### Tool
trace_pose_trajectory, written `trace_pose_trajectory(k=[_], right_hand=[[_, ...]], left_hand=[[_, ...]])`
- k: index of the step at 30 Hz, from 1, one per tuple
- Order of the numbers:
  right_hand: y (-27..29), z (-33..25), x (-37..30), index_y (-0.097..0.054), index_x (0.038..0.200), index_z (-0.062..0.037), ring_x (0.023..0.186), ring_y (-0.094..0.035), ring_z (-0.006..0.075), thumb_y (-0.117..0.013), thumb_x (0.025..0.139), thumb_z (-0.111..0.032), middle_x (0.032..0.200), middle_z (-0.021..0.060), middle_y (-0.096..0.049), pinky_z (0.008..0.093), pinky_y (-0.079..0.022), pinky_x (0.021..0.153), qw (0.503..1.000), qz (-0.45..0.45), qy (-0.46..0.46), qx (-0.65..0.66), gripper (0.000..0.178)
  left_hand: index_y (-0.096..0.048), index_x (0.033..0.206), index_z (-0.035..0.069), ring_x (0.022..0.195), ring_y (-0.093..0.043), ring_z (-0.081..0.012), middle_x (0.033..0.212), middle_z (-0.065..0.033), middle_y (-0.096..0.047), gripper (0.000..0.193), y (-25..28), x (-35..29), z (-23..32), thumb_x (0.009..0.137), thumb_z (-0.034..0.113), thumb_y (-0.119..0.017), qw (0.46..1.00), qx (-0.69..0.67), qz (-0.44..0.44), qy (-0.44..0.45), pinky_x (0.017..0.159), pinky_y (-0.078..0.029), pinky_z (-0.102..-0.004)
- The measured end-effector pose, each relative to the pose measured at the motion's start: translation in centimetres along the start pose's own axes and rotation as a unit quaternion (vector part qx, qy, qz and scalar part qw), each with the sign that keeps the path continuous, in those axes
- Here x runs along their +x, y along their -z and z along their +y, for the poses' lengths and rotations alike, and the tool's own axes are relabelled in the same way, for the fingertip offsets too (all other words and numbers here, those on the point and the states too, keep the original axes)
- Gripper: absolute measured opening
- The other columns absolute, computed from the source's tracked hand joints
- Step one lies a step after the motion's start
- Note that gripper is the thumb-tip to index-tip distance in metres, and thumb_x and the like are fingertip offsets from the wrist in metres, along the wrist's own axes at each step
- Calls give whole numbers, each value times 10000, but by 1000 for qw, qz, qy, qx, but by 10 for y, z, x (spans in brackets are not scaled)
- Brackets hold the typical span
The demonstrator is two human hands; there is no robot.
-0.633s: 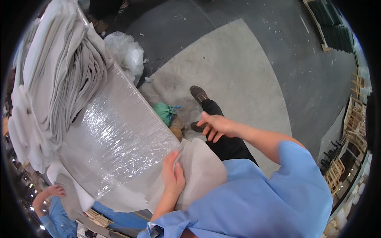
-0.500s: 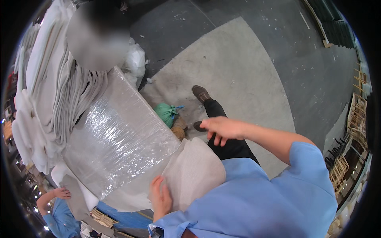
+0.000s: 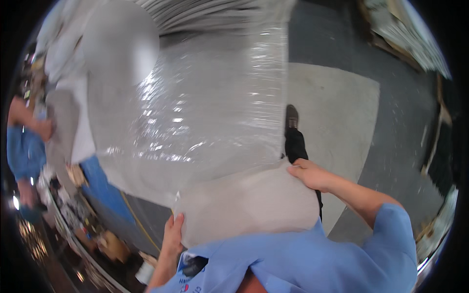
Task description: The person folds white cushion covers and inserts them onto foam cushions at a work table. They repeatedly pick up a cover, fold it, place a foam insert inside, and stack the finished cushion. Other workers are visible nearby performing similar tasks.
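You've got that big flat panel (image 3: 244,205) up in front of your chest, and most of it is wrapped in clear plastic film (image 3: 205,107), with only the bare grey end near you uncovered. Your left hand (image 3: 172,233) is clamped on the lower left corner of that bare end, fingers curled around the edge. Your right hand (image 3: 309,174) sits on the right edge, fingers closed over the top of it, right where the film stops.

Here's what I'd worry about. Both grips are down at one end, so the whole wrapped length hangs out ahead of you with nothing under it. If it tips or swings, I reckon your hands don't have much leverage to stop it. The film looks slick too, so if your right hand creeps up onto the plastic, it could slide.

Bigger issue: the panel blocks nearly everything ahead. You can only see your own shoe (image 3: 291,117) and a bit of concrete floor (image 3: 337,112) on the right. There's another person in a blue sleeve (image 3: 22,151) off to your left, near the far side of the load, and a pile of pale sheets (image 3: 205,14) past the top of it. Swing left without looking and you could clip either one.

Cluttered stuff down at lower left is too blurry to name, but it looks like trip territory.
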State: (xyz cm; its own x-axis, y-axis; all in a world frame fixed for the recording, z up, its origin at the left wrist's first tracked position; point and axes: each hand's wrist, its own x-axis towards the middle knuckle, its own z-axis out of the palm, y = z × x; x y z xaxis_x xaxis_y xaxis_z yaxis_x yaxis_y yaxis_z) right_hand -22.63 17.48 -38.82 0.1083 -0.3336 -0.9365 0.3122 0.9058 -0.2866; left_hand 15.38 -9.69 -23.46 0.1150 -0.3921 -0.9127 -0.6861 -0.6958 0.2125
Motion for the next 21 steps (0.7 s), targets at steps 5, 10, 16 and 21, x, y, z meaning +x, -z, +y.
trace_pose_trajectory(k=[5,10,16,21], right_hand=[[0,-29,12,-585,1410,36,1113,-683,234,-591,1088,-373,1262,173,-710,382,-544,952,997,-20,-59,48,520],[-6,-24,26,-618,1353,12,1010,-702,213,-626,1079,-400,1179,137,-729,381,-563,892,998,-31,-29,44,495],[-18,-7,20,-618,1298,-10,978,-693,194,-669,1057,-430,1121,96,-717,371,-571,869,998,-24,23,50,487],[-37,26,-15,-575,1375,2,1063,-699,208,-731,1028,-341,1217,127,-707,377,-581,929,981,-9,131,144,512]], left_hand=[[-503,1500,-58,1188,-691,-263,1344,-178,-685,645,16,32,-12,1065,391,-662,999,-24,0,39,1011,-569,-409],[-504,1517,-37,1212,-682,-257,1388,-169,-667,713,14,39,10,1052,484,-650,995,-4,-66,73,1034,-554,-405],[-573,1447,-20,1126,-730,-252,1298,-148,-719,676,21,65,0,1063,535,-621,998,6,-60,29,978,-594,-401],[-480,1554,17,1332,-613,-291,1502,-144,-608,774,28,48,-31,1052,592,-601,905,-337,-214,-146,1144,-478,-489]])
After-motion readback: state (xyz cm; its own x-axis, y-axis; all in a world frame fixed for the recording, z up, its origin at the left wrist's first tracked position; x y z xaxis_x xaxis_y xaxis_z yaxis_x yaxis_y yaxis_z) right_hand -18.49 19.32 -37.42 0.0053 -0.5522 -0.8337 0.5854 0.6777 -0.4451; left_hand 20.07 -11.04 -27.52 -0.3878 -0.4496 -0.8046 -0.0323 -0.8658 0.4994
